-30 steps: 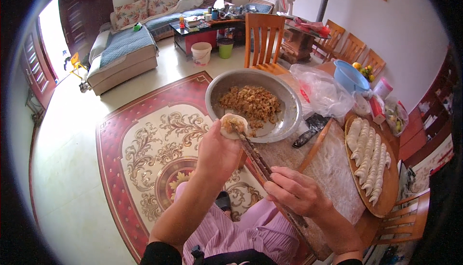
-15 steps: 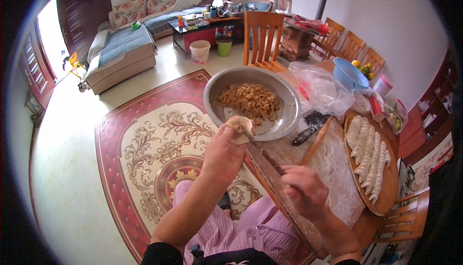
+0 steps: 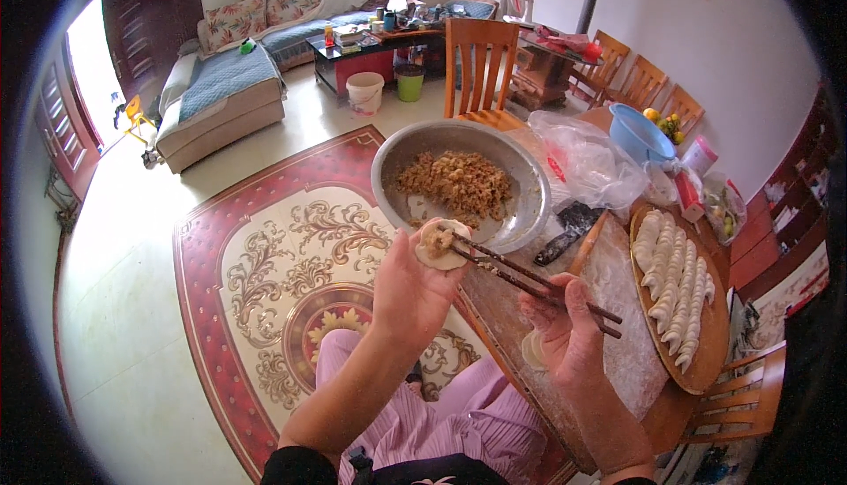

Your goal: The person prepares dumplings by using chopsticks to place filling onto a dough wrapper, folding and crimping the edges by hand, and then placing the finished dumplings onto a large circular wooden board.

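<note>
My left hand [image 3: 408, 295] cups a round dumpling wrapper [image 3: 447, 263] beside the near rim of the metal bowl [image 3: 532, 187]. A dab of brown filling [image 3: 434, 240] lies on the wrapper. In my right hand [image 3: 573, 330] is a pair of dark chopsticks [image 3: 516, 277], their tips touching the filling. Below the right fingers, pale dough rounds [image 3: 533, 350] show at the table's edge; whether the hand touches them I cannot tell. Crumbly brown filling [image 3: 459, 187] is heaped inside the bowl.
Rows of shaped dumplings [image 3: 675, 282] cover a round wooden board [image 3: 706, 363] at the right. A rolling pin [image 3: 589, 242], a dark-handled tool [image 3: 559, 244] and a plastic bag [image 3: 587, 158] lie on the floury table [image 3: 631, 339]. A blue basin [image 3: 640, 135] stands farther back.
My right hand has turned over and opened up its grip, showing both chopsticks slightly apart. The wrapper now faces up more, with its filling in plain sight. My left hand has shifted slightly.
</note>
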`<state>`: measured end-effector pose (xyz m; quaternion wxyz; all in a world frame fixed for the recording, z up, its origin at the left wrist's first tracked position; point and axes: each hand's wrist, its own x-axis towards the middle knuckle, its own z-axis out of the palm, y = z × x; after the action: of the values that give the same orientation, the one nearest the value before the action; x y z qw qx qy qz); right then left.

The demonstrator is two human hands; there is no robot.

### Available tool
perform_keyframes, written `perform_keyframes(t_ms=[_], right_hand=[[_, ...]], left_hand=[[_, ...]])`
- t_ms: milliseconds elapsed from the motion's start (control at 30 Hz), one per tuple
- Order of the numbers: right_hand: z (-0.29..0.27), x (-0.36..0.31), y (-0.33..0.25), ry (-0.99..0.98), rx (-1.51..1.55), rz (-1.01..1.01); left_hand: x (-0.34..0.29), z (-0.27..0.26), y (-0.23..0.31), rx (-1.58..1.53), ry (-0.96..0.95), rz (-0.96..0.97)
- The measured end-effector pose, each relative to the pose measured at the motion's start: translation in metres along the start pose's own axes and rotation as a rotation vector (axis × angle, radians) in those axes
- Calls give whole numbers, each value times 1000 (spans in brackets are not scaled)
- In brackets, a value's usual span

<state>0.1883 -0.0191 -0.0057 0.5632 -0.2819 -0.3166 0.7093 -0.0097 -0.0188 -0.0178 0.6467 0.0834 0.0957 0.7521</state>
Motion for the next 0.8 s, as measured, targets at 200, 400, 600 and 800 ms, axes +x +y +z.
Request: perform_keyframes(t_ms=[200,400,600,800], right_hand=[[-9,-4,-18,-28,-106,-69],[-11,2,-8,-63,-105,-70],[-17,2,-16,-45,-2,-26],[-13,6,-8,-89,-137,-108]], left_hand=[[-7,0,1,-13,-7,49],[-8,6,-5,-12,-26,-38],[-13,2,-4,-104,-27,-4],[-13,1,-8,-130,-60,-4]])
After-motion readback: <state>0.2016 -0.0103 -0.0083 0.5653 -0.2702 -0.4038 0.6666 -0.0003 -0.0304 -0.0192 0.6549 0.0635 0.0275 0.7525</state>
